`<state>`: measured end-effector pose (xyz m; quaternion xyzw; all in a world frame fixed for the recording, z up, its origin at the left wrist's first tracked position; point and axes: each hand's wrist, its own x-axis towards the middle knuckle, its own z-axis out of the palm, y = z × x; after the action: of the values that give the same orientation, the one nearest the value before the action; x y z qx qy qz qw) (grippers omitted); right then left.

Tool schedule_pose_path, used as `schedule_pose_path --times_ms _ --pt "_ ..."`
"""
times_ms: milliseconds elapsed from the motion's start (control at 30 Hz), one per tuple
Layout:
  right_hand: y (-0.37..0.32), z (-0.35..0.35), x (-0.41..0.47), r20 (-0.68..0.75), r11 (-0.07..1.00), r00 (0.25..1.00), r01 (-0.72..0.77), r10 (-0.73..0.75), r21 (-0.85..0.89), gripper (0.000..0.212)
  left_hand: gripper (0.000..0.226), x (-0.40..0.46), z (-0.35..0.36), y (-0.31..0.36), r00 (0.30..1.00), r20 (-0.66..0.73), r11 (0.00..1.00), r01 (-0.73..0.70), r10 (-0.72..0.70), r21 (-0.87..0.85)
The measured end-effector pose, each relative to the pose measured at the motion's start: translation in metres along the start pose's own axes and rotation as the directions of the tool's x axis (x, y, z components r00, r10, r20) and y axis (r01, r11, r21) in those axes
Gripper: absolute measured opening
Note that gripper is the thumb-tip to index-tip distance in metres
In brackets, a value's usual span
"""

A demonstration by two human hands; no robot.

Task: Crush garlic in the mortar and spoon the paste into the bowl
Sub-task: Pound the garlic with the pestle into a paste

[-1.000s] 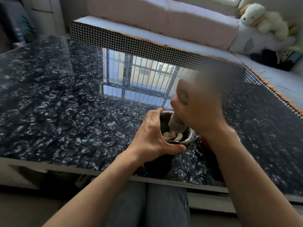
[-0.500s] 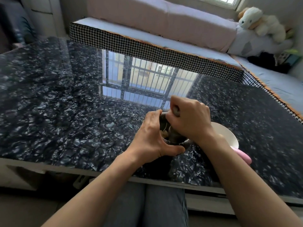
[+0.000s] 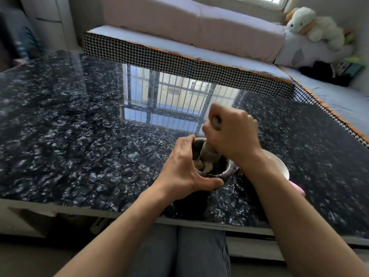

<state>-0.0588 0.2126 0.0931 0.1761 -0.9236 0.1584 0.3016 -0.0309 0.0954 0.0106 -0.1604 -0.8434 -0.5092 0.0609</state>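
We've got the mortar (image 3: pixel 213 172) near the front edge of our glossy black marbled table (image 3: pixel 69 146), left hand (image 3: pixel 179 172) wrapped round it, right hand (image 3: pixel 233 134) fisted on the pestle (image 3: pixel 209 149). White bowl (image 3: pixel 279 166) at 3 o'clock, sofa (image 3: pixel 189 27) at 12.

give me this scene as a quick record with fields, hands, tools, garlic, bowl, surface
left hand: left hand grips the rim and side of the mortar
right hand: right hand grips the pestle, its lower end down inside the mortar
garlic: pale garlic pieces in the mortar, chunky, not yet a paste
bowl: white bowl right of the mortar, mostly hidden by the right forearm; contents not visible
pink item: pink item beside the bowl, partly hidden
surface: dark glossy table
stage: crushing, nothing spooned yet
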Motion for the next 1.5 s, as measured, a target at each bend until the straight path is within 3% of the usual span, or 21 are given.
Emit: schedule_pose_path --times_ms 67,167,267,433,533,700,867,1000,1067,1267,1433,1500 --pt "0.001 -0.005 0.004 -0.098 0.998 0.995 -0.020 0.026 0.061 0.014 0.116 0.000 0.000 0.000 1.000 0.001 1.000 -0.001 0.001 0.011" --pt "-0.004 0.009 -0.013 0.022 0.999 0.999 0.047 -0.047 -0.009 0.016 0.105 0.000 -0.001 0.003 1.000 0.003 1.000 -0.003 0.003 -0.007" --pt "0.001 0.017 -0.015 0.123 0.998 0.992 0.031 -0.025 -0.048 0.015 0.102 -0.002 -0.001 0.003 1.000 -0.007 1.000 -0.009 0.009 -0.018" --pt "0.000 -0.008 0.005 -0.120 1.000 0.993 -0.021 0.023 0.018 0.010 0.114 0.000 -0.001 0.001 1.000 0.007 1.000 -0.010 0.010 0.009" --pt "-0.006 0.014 -0.014 -0.034 0.998 0.997 0.063 -0.064 -0.024 0.013 0.103 0.000 -0.001 0.002 1.000 0.005 1.000 -0.019 0.019 -0.007" --pt "0.001 0.018 -0.016 0.059 0.998 0.997 0.045 -0.043 -0.031 0.019 0.100 0.000 -0.001 0.002 1.000 -0.001 1.000 -0.022 0.022 -0.020" --pt "-0.001 0.007 -0.008 -0.104 0.998 0.995 0.001 0.005 0.056 0.014 0.109 0.000 -0.001 0.001 1.000 0.007 1.000 -0.013 0.013 -0.020" --pt "0.001 0.024 -0.022 0.025 1.000 0.999 0.025 -0.025 -0.003 0.027 0.098 0.000 -0.001 0.003 1.000 0.008 0.999 -0.016 0.016 -0.038" --pt "0.001 0.021 -0.020 0.072 0.999 0.997 0.024 -0.022 -0.027 0.023 0.099 -0.001 -0.001 0.003 1.000 0.009 0.999 -0.016 0.016 -0.038" --pt "-0.002 -0.003 -0.003 -0.138 0.997 0.990 -0.025 0.035 0.073 0.011 0.113 0.000 0.000 -0.001 1.000 0.013 1.000 0.001 -0.001 -0.017" --pt "-0.001 0.024 -0.022 0.095 0.999 0.995 0.036 -0.033 -0.032 0.018 0.098 0.000 0.000 0.001 1.000 0.003 0.999 -0.014 0.014 -0.047" --pt "0.000 0.016 -0.017 0.091 0.999 0.996 0.030 -0.027 -0.032 0.016 0.102 -0.001 0.001 0.001 1.000 0.006 0.999 -0.010 0.010 -0.046"
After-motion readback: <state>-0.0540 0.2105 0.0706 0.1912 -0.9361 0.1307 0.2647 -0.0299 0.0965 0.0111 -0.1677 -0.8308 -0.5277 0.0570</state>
